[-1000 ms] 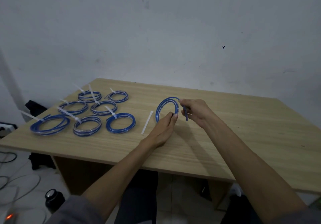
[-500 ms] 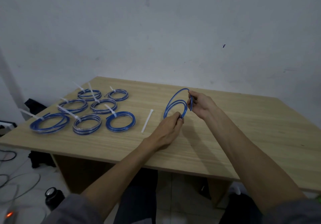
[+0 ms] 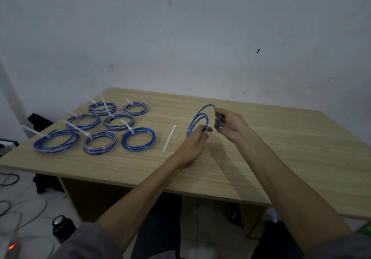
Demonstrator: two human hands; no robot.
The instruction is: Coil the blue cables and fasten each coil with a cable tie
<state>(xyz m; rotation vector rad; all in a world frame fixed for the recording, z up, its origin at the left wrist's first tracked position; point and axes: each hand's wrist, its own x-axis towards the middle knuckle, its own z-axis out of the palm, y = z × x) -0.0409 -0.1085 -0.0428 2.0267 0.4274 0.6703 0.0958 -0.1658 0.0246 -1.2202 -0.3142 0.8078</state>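
A blue cable (image 3: 195, 119) stands in upright loops above the middle of the wooden table (image 3: 281, 148). My left hand (image 3: 195, 142) pinches the bottom of the loops. My right hand (image 3: 228, 125) grips the cable's free end at the loops' right side, holding the outer turn a little larger than the inner ones. A loose white cable tie (image 3: 169, 138) lies flat on the table just left of my left hand.
Several finished blue coils, each with a white tie, lie at the table's left, the nearest one (image 3: 138, 139) beside the loose tie. A white wall stands behind the table. On the floor at the left are cables and a dark bottle (image 3: 62, 227).
Both hands have lifted the coil and shifted it right. My right hand has drawn the cable's end up and over, adding a wider outer loop.
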